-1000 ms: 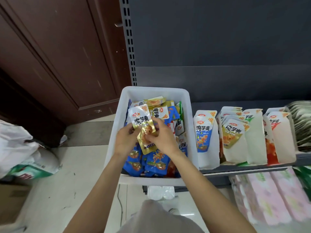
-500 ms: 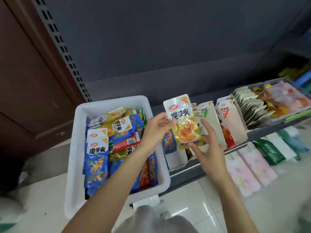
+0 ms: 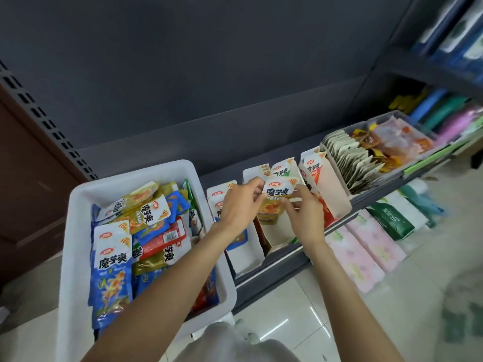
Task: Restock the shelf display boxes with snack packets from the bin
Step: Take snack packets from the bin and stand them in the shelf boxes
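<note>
Both hands (image 3: pixel 271 205) pinch yellow packet (image 3: pixel 274 202).

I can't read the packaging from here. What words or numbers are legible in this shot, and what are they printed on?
"魔芋爽": yellow snack packet pinched by left hand and right hand.
"魔芋爽" and "20%": blue snack packet in white plastic bin.
Red logo ovals, barcode digits, green pack lettering: too small or blurred.

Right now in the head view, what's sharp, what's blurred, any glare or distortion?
Head view: both hands' grip on the yellow-and-white snack packet and the white plastic bin read sharp; the right edge is smeared, with the blue items on the upper shelf blurred; glare streaks on the glossy floor tiles; wide-angle bending tilts the grey shelf.
</note>
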The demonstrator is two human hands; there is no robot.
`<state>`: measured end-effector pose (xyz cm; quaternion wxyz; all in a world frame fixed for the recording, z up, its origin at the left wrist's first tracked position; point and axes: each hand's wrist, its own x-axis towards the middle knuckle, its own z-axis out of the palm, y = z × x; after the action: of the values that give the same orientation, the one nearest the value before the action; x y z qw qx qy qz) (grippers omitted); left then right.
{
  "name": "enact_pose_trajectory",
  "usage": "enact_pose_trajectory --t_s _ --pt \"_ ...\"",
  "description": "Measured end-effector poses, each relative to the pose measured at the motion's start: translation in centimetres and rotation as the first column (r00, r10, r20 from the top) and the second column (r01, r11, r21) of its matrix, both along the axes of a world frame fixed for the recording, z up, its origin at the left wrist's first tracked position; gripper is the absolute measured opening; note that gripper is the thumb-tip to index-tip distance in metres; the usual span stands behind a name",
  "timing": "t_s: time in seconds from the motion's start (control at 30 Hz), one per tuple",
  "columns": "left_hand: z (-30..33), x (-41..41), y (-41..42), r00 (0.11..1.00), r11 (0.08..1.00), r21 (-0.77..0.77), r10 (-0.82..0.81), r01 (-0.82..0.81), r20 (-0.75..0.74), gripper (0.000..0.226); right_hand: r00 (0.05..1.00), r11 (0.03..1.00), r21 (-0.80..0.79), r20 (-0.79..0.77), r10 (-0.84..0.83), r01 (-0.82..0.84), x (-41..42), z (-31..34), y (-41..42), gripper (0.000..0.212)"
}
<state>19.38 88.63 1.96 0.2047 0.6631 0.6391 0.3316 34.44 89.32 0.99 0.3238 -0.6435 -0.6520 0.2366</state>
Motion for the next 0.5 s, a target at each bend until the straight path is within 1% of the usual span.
enact_pose_trajectory --t_s 0.07,0.13,0.23,0.3,0.37,0.43,0.5 --pt "-0.2 -0.1 0.0 0.999 1.0 0.021 0.013 -0.012 -0.049 0.018 1.0 1.0 -0.009 -0.02 0.003 -0.003 -0.3 -0.3 0.5 0.029" --pt "-0.2 -0.4 0.1 0.997 0.997 0.074 0.039 -0.034 -0.069 0.014 0.997 1.0 -0.022 -0.074 0.017 -0.018 -0.7 -0.5 0.9 0.031" --pt "-0.3 -0.9 0.3 0.997 0.993 0.106 0.057 -0.052 -0.049 0.012 0.993 0.999 -0.033 -0.12 0.024 -0.028 -1.2 -0.7 1.1 0.041" --pt "-0.4 -1.4 0.3 0.998 0.991 0.125 0.06 -0.056 -0.034 0.014 0.985 0.999 -0.031 -0.173 0.011 -0.017 -1.5 -0.7 0.8 0.043" --pt "-0.4 -2.2 -0.4 0.997 0.982 0.178 0.076 -0.071 -0.022 0.013 0.977 1.0 -0.007 -0.213 -0.007 0.006 -1.5 -0.4 0.0 0.04" --pt "-0.3 -3.3 -1.9 0.994 0.965 0.239 0.111 -0.112 0.016 0.016 0.973 0.999 0.048 -0.231 -0.005 0.016 -1.4 0.1 -1.4 0.032" --pt "-0.1 -4.8 -4.2 0.988 0.945 0.288 0.144 -0.156 0.063 0.022 0.975 0.992 0.112 -0.207 0.077 -0.055 -1.4 0.5 -3.0 0.024"
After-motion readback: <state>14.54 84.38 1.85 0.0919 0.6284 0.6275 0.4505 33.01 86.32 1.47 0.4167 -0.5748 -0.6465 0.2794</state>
